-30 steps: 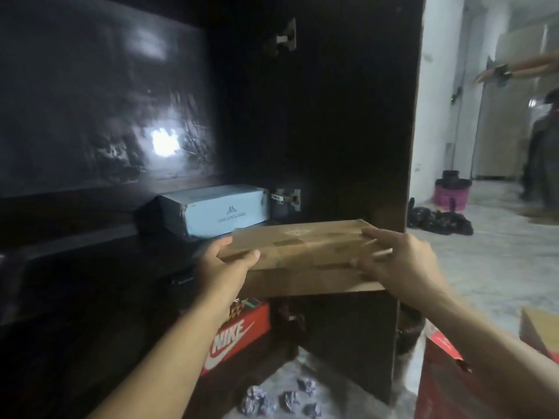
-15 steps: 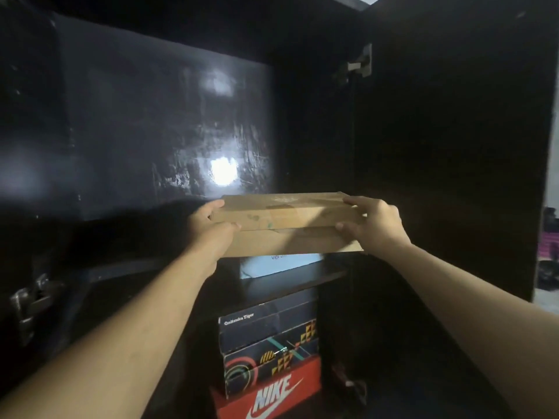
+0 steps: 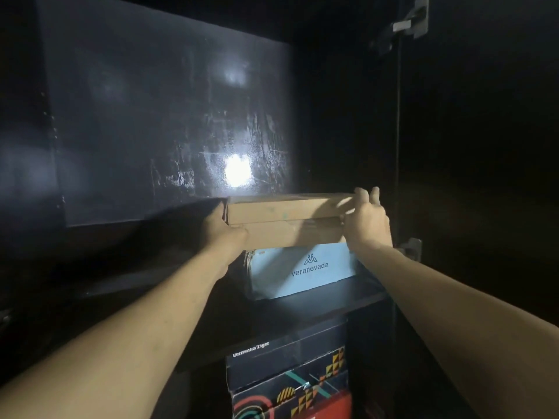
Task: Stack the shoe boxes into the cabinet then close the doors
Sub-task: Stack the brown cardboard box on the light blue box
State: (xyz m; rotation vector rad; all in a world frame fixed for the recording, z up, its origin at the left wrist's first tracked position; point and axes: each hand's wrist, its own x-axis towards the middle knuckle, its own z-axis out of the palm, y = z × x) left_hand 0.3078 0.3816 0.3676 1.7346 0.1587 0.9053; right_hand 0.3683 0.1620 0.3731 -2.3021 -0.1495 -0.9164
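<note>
A plain brown shoe box (image 3: pixel 284 220) sits on top of a light blue "veranevada" box (image 3: pixel 302 270) on the upper shelf (image 3: pixel 317 300) of the dark cabinet. My left hand (image 3: pixel 222 229) grips the brown box's left end, thumb on its front. My right hand (image 3: pixel 366 222) holds the right end, fingers reaching over the top edge. On the level below stands a dark "Onitsuka Tiger" box (image 3: pixel 287 373) with a patterned front, and a red box (image 3: pixel 329 406) shows beneath it.
The cabinet's glossy back panel (image 3: pixel 169 131) reflects a bright light. Metal hinges (image 3: pixel 411 21) sit on the right side wall, one high and one (image 3: pixel 411 247) just right of my right hand. The shelf left of the boxes lies in deep shadow.
Both hands have carried the brown box up and into the cabinet, onto the light blue box. The camera has come closer to the shelf.
</note>
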